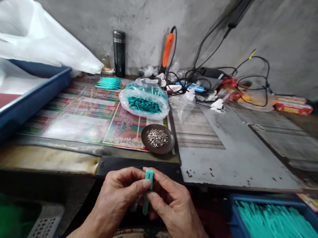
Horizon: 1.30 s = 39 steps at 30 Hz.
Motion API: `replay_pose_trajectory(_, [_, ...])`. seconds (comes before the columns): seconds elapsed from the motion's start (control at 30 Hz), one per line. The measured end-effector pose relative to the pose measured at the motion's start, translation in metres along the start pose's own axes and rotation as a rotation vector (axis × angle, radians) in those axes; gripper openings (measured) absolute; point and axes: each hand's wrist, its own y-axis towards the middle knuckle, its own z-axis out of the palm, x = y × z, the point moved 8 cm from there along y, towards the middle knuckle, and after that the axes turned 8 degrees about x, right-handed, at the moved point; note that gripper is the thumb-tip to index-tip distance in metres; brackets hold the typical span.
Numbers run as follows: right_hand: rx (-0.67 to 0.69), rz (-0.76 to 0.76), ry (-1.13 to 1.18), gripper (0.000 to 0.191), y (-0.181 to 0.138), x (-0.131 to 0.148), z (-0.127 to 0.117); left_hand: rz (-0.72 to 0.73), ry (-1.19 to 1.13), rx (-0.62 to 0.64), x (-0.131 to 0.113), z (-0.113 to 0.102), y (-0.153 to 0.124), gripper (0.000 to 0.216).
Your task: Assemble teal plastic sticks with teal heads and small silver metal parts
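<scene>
Both my hands meet just below the table's front edge, pinching one slim teal plastic piece [147,190] that stands upright between them. My left hand [120,194] presses it with thumb and curled fingers from the left. My right hand [167,203] grips it from the right, fingers closed round it. Straight ahead on the table sits a small dark dish [147,135] holding tiny metal parts [157,137]. Behind it lies a clear plastic bag of teal pieces [144,103].
A blue tray [241,234] full of long teal sticks is at lower right. Another blue tray [14,111] with teal parts and white plastic sheet stands at left. A row of teal pieces [108,83], a black flask [119,53], an orange-handled tool [167,51] and tangled cables [214,77] line the wall.
</scene>
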Motion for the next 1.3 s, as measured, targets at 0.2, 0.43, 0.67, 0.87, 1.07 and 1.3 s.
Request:
replay_pose_trajectory(0.2, [0.009, -0.067, -0.065, 0.036, 0.012, 0.017, -0.007, 0.068, 0.016, -0.006, -0.02, 0.003, 0.01, 0.018])
replay_pose_trajectory(0.43, [-0.017, -0.171, -0.108, 0.038, 0.053, 0.063, -0.027, 0.253, 0.056, 0.038, -0.087, 0.014, 0.042, 0.017])
replay_pose_trajectory(0.67, [0.021, -0.261, -0.077, 0.041, 0.09, 0.09, -0.035, 0.401, 0.145, 0.033, -0.134, 0.016, 0.062, 0.024])
replay_pose_trajectory(0.87, [0.041, -0.299, -0.097, 0.038, 0.104, 0.098, -0.036, 0.436, 0.145, 0.006, -0.142, 0.009, 0.071, 0.022])
replay_pose_trajectory(1.07, [0.039, -0.275, -0.075, 0.04, 0.103, 0.083, -0.031, 0.432, 0.205, -0.016, -0.135, 0.002, 0.068, 0.021])
replay_pose_trajectory(1.3, [-0.092, -0.35, -0.18, 0.036, 0.076, 0.034, -0.016, 0.398, 0.27, -0.03, -0.085, -0.022, 0.054, 0.017])
